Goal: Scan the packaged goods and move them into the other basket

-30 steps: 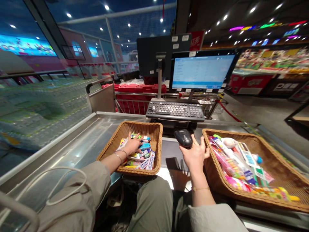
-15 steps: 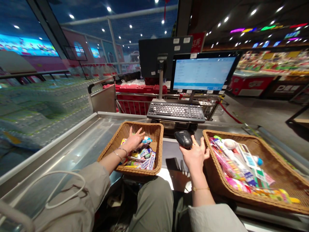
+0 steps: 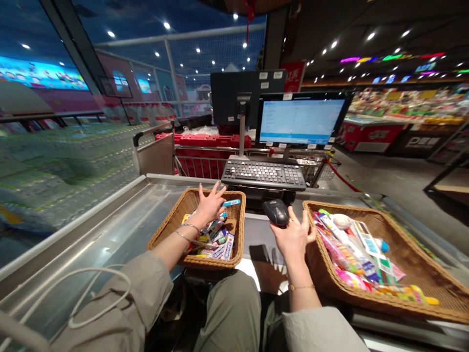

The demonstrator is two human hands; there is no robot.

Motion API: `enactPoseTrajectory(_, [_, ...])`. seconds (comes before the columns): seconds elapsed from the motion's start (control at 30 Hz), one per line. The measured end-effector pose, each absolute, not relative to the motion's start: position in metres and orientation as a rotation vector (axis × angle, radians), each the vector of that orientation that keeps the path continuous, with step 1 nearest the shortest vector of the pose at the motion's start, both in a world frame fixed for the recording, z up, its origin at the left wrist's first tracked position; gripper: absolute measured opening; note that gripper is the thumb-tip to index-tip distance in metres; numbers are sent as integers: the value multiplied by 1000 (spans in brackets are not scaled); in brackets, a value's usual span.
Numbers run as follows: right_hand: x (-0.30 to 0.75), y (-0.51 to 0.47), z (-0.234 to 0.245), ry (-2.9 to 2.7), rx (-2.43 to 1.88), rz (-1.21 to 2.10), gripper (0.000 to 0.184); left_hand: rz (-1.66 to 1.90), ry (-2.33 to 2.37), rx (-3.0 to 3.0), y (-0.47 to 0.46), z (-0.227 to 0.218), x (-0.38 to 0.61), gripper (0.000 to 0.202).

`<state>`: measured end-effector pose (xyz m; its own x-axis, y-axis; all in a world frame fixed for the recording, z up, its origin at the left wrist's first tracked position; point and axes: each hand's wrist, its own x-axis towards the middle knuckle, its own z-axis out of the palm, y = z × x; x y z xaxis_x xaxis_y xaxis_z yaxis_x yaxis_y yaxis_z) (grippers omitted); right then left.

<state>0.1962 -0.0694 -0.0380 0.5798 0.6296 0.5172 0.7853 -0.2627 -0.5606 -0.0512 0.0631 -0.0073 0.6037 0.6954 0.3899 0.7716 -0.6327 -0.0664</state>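
My left hand (image 3: 209,205) is above the left wicker basket (image 3: 156,233), closed on a small blue pack (image 3: 231,203) that sticks out to its right. The thumb side is hidden, and the other fingers are spread. Under it, several small candy packs (image 3: 224,249) lie in the basket. In my right hand (image 3: 293,237) is a black barcode scanner (image 3: 277,212), held over the counter between the two baskets, some of my fingers stretched away from it. Close to that hand, the right wicker basket (image 3: 434,278) contains several colourful packaged goods (image 3: 361,249).
Behind the baskets stand a black keyboard (image 3: 264,172) and a lit monitor (image 3: 301,120). A metal counter (image 3: 124,220) runs to the left, with a pale cable (image 3: 98,271) looped near my left sleeve. Beyond are a shopping cart (image 3: 198,161) and stacked bottle packs (image 3: 66,161).
My left hand has lifted out of the left basket with the blue pack, moving up and slightly right. The right hand keeps hold of the scanner. The view has tilted slightly.
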Motion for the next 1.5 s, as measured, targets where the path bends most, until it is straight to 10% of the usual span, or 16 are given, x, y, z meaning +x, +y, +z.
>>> enactPoseTrajectory(1.5, [209, -94, -13, -1338, -1908, -314, 24, -785, -1066, -2486, 32, 25, 28, 16])
